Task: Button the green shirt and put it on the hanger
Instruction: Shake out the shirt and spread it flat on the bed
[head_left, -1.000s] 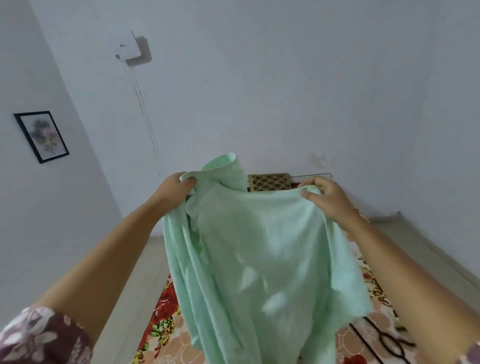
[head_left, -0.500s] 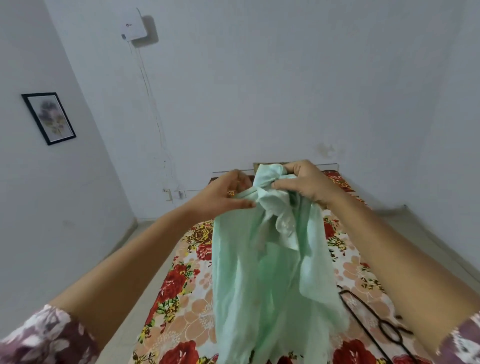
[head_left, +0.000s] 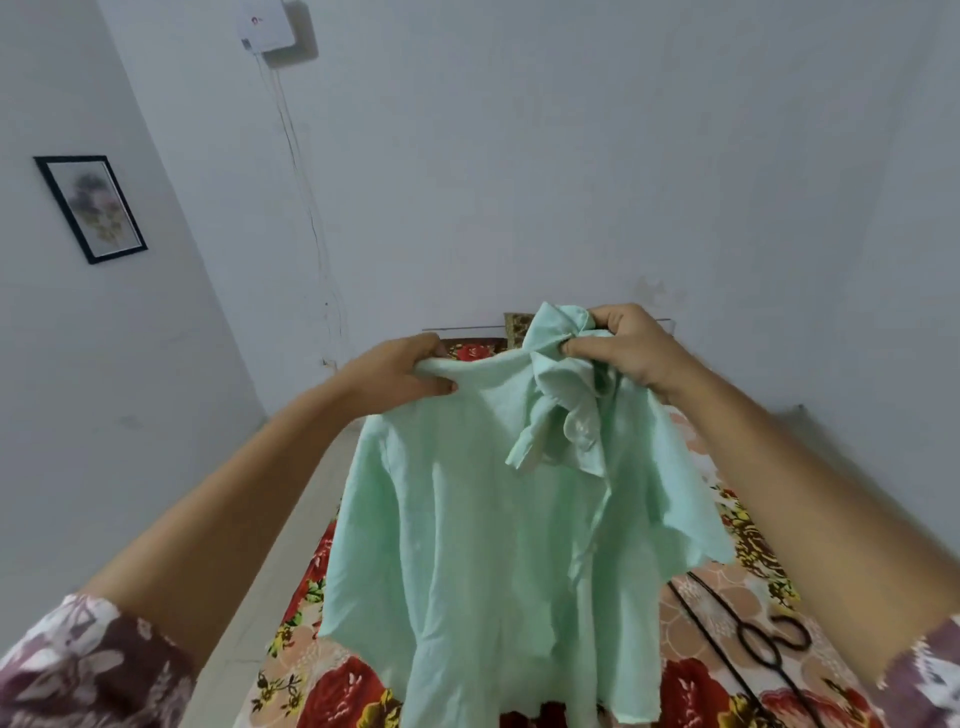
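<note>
The hands have spread apart, left hand (head_left: 400, 371) and right hand (head_left: 631, 348) gripping the green shirt (head_left: 483, 545).

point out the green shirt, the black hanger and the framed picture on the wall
green shirt (head_left: 467, 545): head view, on the hanging body cloth
black hanger (head_left: 775, 667): head view, on the twisted neck below its hook
framed picture (head_left: 91, 208): head view, on the middle of the glass

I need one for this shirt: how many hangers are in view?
1. A black hanger lies on the flowered bedspread at lower right, beside the green shirt. The shirt may hide others.
</note>
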